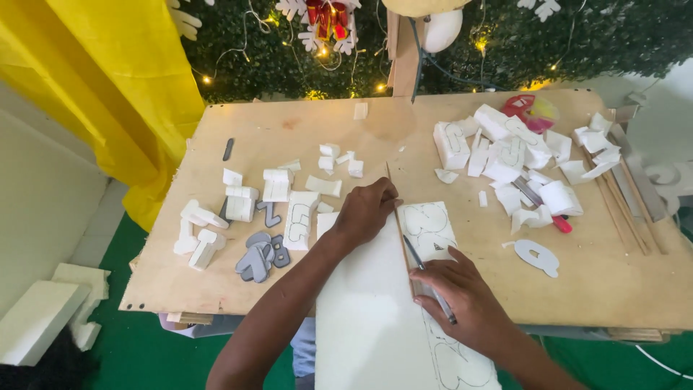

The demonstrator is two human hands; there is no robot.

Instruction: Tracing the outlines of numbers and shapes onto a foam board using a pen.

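White foam sheet (pixel 375 289) lay on the plywood counter (pixel 289 123), hanging over its near edge. Left hand (pixel 364 211) pressed a thin wooden strip (pixel 397 217) flat on the sheet, fingers curled together. Right hand (pixel 462 296) was clamped on a slim cutter (pixel 427 278), probably a knife, beside the strip. Grey letter cutouts (pixel 258 256) sat left of the sheet; white foam offcuts (pixel 505 155) far right.

No packages, labels, signs or screens in view, only cut white foam pieces (pixel 505 148) with outlined shapes lying on a wooden board (pixel 289 130), which aren't any of those
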